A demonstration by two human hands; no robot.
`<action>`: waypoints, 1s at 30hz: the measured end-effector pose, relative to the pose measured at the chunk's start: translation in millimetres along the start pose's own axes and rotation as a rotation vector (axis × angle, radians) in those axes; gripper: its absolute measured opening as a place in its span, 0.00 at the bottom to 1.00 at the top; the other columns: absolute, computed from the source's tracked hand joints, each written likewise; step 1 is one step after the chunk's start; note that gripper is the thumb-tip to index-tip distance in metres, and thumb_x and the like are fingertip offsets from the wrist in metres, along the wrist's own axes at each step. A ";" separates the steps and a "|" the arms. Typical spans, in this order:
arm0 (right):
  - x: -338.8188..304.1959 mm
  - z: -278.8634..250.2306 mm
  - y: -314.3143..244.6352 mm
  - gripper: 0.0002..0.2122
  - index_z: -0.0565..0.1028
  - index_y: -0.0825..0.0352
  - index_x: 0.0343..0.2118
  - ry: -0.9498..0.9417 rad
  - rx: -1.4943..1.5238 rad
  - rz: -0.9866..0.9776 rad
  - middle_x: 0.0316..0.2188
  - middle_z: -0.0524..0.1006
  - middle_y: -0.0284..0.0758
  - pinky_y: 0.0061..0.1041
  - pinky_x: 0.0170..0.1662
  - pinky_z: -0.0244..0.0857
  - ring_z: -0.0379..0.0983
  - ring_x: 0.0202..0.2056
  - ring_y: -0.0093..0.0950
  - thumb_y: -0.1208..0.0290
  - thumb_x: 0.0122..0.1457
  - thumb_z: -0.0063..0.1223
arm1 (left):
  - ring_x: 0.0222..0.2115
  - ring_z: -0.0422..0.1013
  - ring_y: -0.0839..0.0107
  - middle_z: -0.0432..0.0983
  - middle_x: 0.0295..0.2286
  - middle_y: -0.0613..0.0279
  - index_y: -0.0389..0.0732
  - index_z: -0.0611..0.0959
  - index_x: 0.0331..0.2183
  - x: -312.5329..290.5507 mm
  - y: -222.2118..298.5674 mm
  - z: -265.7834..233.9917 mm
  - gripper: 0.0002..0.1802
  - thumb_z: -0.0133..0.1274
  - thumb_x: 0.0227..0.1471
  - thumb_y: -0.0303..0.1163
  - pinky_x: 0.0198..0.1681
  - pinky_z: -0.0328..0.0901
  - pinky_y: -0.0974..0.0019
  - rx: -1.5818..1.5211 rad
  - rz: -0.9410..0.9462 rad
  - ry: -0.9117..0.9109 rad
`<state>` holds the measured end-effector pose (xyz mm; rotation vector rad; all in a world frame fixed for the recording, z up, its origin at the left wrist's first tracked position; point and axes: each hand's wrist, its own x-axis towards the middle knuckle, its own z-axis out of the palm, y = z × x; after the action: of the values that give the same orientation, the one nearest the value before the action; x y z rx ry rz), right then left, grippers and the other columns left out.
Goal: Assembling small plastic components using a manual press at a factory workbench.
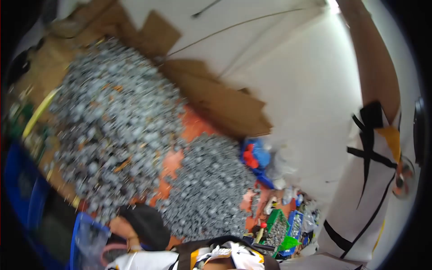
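Your right arm (pixel 375 67) was raised on the right, hand out of view; huge pile of grey metal bits (pixel 112 121) sat far left, w/ blue bin (pixel 85 238) near.

Huge heap of small grey metal parts (pixel 112 121) on orange surface (blurred), spreading toward lower centre.

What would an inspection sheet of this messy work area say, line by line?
Surface: orange floor, mostly buried.
Job's things: two heaps of small grey metal parts, big heap, smaller heap.
Clutter: cardboard sheets, green bin, blue bin.
Hands: neither clearly seen; a raised bare forearm with a white sleeve at right.
Cables: thin line on the wall.
Surroundings: white wall; picture blurred.
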<state>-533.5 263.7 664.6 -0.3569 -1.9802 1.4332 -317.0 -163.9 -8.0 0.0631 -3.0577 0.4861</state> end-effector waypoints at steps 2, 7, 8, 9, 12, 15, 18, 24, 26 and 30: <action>-0.1 22.2 15.1 0.14 0.61 0.72 0.51 -0.030 0.108 0.067 0.50 0.70 0.41 0.37 0.53 0.68 0.67 0.52 0.38 0.69 0.68 0.31 | 0.37 0.67 0.56 0.71 0.32 0.56 0.43 0.77 0.31 -5.1 -2.7 3.9 0.09 0.47 0.51 0.37 0.38 0.59 0.54 -0.300 -0.053 -0.100; 12.7 39.4 101.5 0.15 0.60 0.72 0.52 0.062 0.411 0.281 0.52 0.69 0.42 0.38 0.54 0.68 0.67 0.54 0.40 0.69 0.68 0.29 | 0.37 0.64 0.55 0.67 0.31 0.54 0.41 0.74 0.27 -11.2 -1.4 20.0 0.08 0.48 0.51 0.35 0.43 0.57 0.52 -0.613 -0.103 0.086; 15.7 36.0 127.4 0.15 0.60 0.72 0.52 0.099 0.530 0.373 0.53 0.69 0.42 0.38 0.55 0.68 0.67 0.54 0.40 0.70 0.68 0.29 | 0.37 0.64 0.54 0.67 0.31 0.53 0.41 0.73 0.27 -11.2 -1.7 20.6 0.08 0.48 0.51 0.35 0.43 0.57 0.52 -0.592 -0.098 0.103; 17.1 30.5 153.5 0.15 0.60 0.73 0.51 0.180 0.557 0.398 0.52 0.69 0.42 0.40 0.54 0.68 0.68 0.53 0.40 0.68 0.69 0.27 | 0.39 0.64 0.54 0.67 0.32 0.53 0.40 0.74 0.28 -11.9 -2.2 19.8 0.08 0.47 0.51 0.35 0.43 0.57 0.51 -0.601 -0.048 0.062; 24.6 12.9 215.3 0.17 0.64 0.74 0.46 0.421 0.833 0.578 0.42 0.75 0.41 0.35 0.45 0.75 0.76 0.40 0.36 0.65 0.69 0.24 | 0.41 0.63 0.53 0.68 0.33 0.51 0.39 0.74 0.28 -11.0 -3.6 14.8 0.09 0.47 0.51 0.35 0.44 0.57 0.51 -0.555 -0.089 0.034; 28.8 6.7 253.5 0.13 0.65 0.74 0.43 0.457 0.769 0.690 0.34 0.76 0.42 0.32 0.39 0.77 0.76 0.33 0.33 0.69 0.68 0.30 | 0.40 0.63 0.53 0.68 0.32 0.52 0.40 0.73 0.27 -9.4 -2.9 13.1 0.08 0.47 0.50 0.34 0.44 0.57 0.51 -0.594 -0.056 0.024; 29.6 20.4 266.1 0.08 0.64 0.75 0.40 0.366 0.525 0.791 0.29 0.74 0.40 0.27 0.29 0.73 0.74 0.28 0.29 0.74 0.65 0.37 | 0.39 0.63 0.54 0.67 0.32 0.52 0.40 0.73 0.27 -9.2 -1.7 15.4 0.08 0.48 0.50 0.34 0.43 0.56 0.52 -0.600 -0.069 0.042; 44.8 110.8 255.1 0.11 0.77 0.66 0.41 0.069 -0.687 -0.141 0.26 0.77 0.41 0.30 0.30 0.67 0.73 0.26 0.33 0.74 0.54 0.49 | 0.38 0.63 0.54 0.67 0.31 0.53 0.41 0.73 0.26 -10.0 -1.1 18.3 0.08 0.50 0.48 0.34 0.43 0.56 0.53 -0.606 -0.116 0.074; 41.7 147.3 262.7 0.13 0.76 0.63 0.43 0.031 -0.608 -0.465 0.32 0.78 0.44 0.35 0.41 0.68 0.75 0.36 0.43 0.71 0.54 0.48 | 0.39 0.63 0.54 0.67 0.31 0.53 0.41 0.73 0.26 -10.0 -0.9 18.6 0.08 0.50 0.48 0.35 0.43 0.56 0.53 -0.610 -0.067 0.059; -2.6 199.3 314.0 0.34 0.52 0.53 0.64 -0.483 -1.077 -0.473 0.45 0.74 0.49 0.39 0.49 0.66 0.72 0.45 0.47 0.74 0.53 0.49 | 0.36 0.64 0.54 0.67 0.29 0.54 0.40 0.73 0.25 -9.4 -1.1 20.3 0.09 0.50 0.50 0.35 0.42 0.57 0.52 -0.613 -0.056 0.077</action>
<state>-709.1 228.7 338.6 0.0444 -2.8459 0.0520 -308.4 -170.9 -27.4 0.1024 -2.9683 -0.4467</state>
